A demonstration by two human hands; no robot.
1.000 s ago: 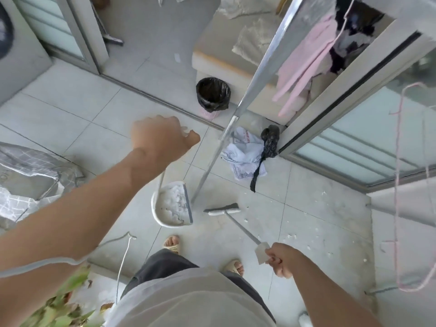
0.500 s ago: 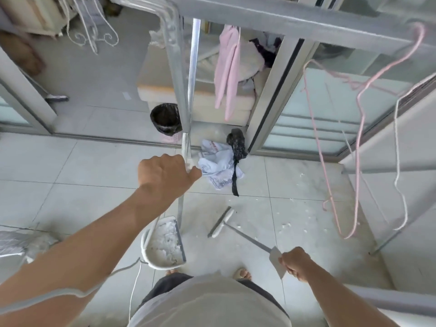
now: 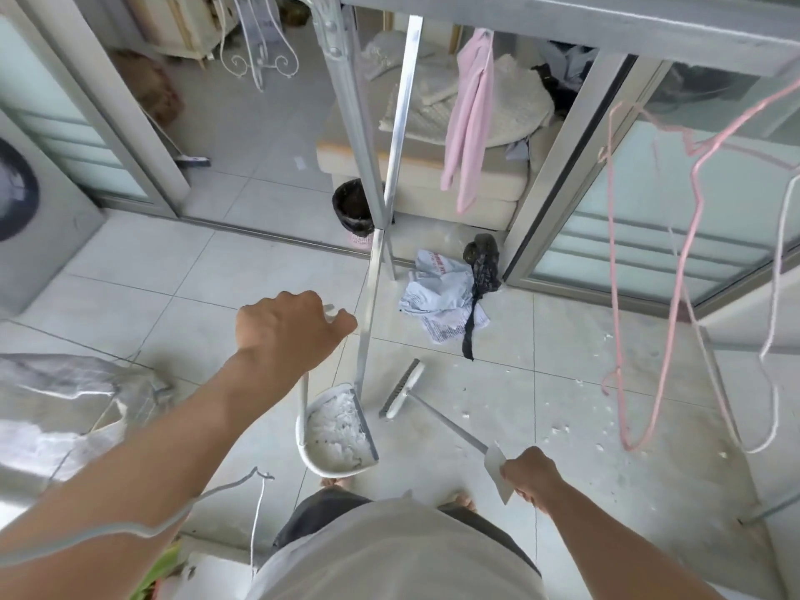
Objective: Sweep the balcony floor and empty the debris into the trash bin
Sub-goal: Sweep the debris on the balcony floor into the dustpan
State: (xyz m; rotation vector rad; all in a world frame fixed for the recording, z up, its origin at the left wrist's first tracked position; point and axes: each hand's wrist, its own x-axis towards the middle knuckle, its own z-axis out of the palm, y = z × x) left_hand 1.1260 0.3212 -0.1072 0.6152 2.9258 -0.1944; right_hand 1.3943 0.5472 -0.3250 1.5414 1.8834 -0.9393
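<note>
My left hand (image 3: 289, 335) grips the top of the long handle of a white dustpan (image 3: 335, 430), which hangs just above the floor and is full of white debris. In my right hand (image 3: 530, 476) I hold the end of the handle of a small broom (image 3: 402, 394), its brush head resting on the tiles to the right of the dustpan. A trash bin (image 3: 351, 207) with a black liner stands past the sliding-door track, partly hidden by a metal pole. White crumbs (image 3: 558, 428) lie scattered on the tiles to the right.
The legs of a metal drying rack (image 3: 372, 292) stand right beside the dustpan. Crumpled paper (image 3: 437, 296) and a black bag (image 3: 482, 262) lie by the door frame. Pink and white hangers (image 3: 675, 270) dangle at right. A washing machine (image 3: 26, 210) stands at left, a grey bag (image 3: 65, 409) below it.
The view has swung up and left, bringing the doorway and bin toward the centre. Both hands keep their grips; the dustpan stays lifted and the broom head has turned slightly.
</note>
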